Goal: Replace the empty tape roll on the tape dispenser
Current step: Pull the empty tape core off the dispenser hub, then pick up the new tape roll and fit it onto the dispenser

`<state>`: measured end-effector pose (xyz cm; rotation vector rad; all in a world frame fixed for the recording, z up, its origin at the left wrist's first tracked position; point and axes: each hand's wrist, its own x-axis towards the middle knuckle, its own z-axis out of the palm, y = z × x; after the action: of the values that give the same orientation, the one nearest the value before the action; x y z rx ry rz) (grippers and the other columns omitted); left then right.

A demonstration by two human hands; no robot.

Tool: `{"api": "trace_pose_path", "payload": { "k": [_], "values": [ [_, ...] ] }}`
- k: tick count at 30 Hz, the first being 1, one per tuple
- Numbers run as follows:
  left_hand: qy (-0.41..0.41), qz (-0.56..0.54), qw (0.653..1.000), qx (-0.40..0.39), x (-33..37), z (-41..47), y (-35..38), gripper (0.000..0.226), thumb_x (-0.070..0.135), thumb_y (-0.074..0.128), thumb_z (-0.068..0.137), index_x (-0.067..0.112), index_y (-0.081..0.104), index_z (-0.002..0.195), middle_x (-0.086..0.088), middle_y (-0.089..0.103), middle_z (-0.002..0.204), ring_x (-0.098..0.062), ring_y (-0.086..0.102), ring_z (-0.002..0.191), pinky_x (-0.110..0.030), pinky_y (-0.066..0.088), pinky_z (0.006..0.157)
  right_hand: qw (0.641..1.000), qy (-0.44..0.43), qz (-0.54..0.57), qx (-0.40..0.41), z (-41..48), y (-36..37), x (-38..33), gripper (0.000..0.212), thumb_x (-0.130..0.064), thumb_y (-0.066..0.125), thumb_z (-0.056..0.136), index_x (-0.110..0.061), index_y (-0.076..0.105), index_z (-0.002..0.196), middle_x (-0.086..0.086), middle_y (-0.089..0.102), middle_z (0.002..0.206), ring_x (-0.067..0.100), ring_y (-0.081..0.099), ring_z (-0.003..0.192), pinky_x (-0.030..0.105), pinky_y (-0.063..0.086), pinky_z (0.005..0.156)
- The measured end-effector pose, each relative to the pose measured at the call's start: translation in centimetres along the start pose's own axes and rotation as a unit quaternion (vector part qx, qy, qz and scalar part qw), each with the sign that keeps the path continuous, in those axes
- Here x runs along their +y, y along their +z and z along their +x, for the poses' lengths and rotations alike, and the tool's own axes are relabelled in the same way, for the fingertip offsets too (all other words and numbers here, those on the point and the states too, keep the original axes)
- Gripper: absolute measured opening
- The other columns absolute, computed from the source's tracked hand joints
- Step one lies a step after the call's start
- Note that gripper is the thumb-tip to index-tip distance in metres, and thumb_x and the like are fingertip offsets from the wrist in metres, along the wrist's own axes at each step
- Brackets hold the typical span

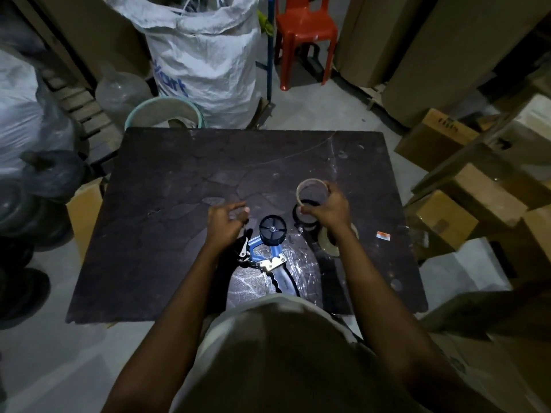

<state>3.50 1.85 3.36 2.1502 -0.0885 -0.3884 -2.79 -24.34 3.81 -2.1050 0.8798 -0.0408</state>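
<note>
A blue hand-held tape dispenser (269, 251) lies on the dark table (179, 204), its black hub bare and facing up, handle toward me. My right hand (326, 208) grips an empty cardboard tape core (312, 192), lifted just right of the hub. My left hand (225, 220) hovers over the dispenser's front end with its fingers apart and nothing in it. A full roll of clear tape (329, 241) lies flat on the table, partly hidden under my right forearm.
A crinkled plastic sheet (301, 268) lies under the dispenser. A small orange-white scrap (383, 235) sits to the right. Cardboard boxes (447, 222) crowd the right side; a white sack (205, 55), a bucket (165, 114) and a red chair (305, 31) stand beyond the table.
</note>
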Motion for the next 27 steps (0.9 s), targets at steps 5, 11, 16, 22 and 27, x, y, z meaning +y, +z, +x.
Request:
{"api": "trace_pose_path", "payload": {
  "k": [5, 11, 16, 22, 27],
  "values": [
    [-0.049, -0.031, 0.998, -0.008, -2.6, -1.6, -0.7, 0.034, 0.038, 0.074, 0.088, 0.022, 0.076, 0.118, -0.014, 0.067, 0.126, -0.018, 0.066, 0.114, -0.015, 0.044, 0.092, 0.994, 0.024, -0.090, -0.057, 1.8, 2.2, -0.4, 0.094, -0.041, 0.093, 0.068, -0.025, 0.045, 0.147, 0.013, 0.058, 0.143, 0.038, 0.053, 0.131, 0.047, 0.048, 0.106],
    [-0.061, -0.058, 0.996, -0.016, -4.3, -4.4, -1.4, 0.032, 0.012, 0.072, 0.094, 0.007, 0.070, 0.125, -0.009, 0.069, 0.120, -0.012, 0.066, 0.105, -0.009, 0.047, 0.080, 0.981, -0.145, -0.131, -0.015, -2.3, 4.2, -1.9, 0.049, -0.035, 0.083, 0.081, -0.021, 0.066, 0.125, 0.009, 0.058, 0.133, 0.031, 0.047, 0.129, 0.040, 0.041, 0.104],
    [-0.081, -0.120, 0.989, -0.040, -5.6, -6.2, -0.4, 0.037, -0.002, 0.070, 0.091, -0.001, 0.064, 0.128, 0.002, 0.067, 0.103, -0.003, 0.067, 0.089, -0.004, 0.050, 0.069, 0.929, -0.300, -0.095, -0.195, -8.2, 6.8, -0.5, 0.032, -0.038, 0.084, 0.081, -0.022, 0.077, 0.108, 0.002, 0.071, 0.113, 0.020, 0.056, 0.110, 0.035, 0.045, 0.094],
    [-0.073, -0.174, 0.981, -0.041, -6.2, -7.8, 0.4, 0.032, -0.005, 0.069, 0.091, 0.000, 0.068, 0.123, 0.001, 0.074, 0.102, 0.004, 0.073, 0.087, -0.011, 0.054, 0.073, 0.907, -0.305, -0.139, -0.254, -9.2, 8.3, 1.4, 0.033, -0.038, 0.087, 0.075, -0.025, 0.079, 0.104, -0.004, 0.073, 0.108, 0.019, 0.058, 0.107, 0.030, 0.039, 0.096],
    [-0.104, -0.234, 0.966, -0.044, -7.0, -8.0, 0.3, 0.037, 0.001, 0.074, 0.089, 0.011, 0.071, 0.124, -0.012, 0.076, 0.113, -0.029, 0.073, 0.108, -0.042, 0.060, 0.090, 0.905, -0.297, -0.161, -0.257, -9.0, 8.6, 1.9, 0.030, -0.035, 0.085, 0.078, -0.025, 0.080, 0.106, -0.004, 0.071, 0.113, 0.019, 0.057, 0.113, 0.018, 0.024, 0.087]
  ]
}}
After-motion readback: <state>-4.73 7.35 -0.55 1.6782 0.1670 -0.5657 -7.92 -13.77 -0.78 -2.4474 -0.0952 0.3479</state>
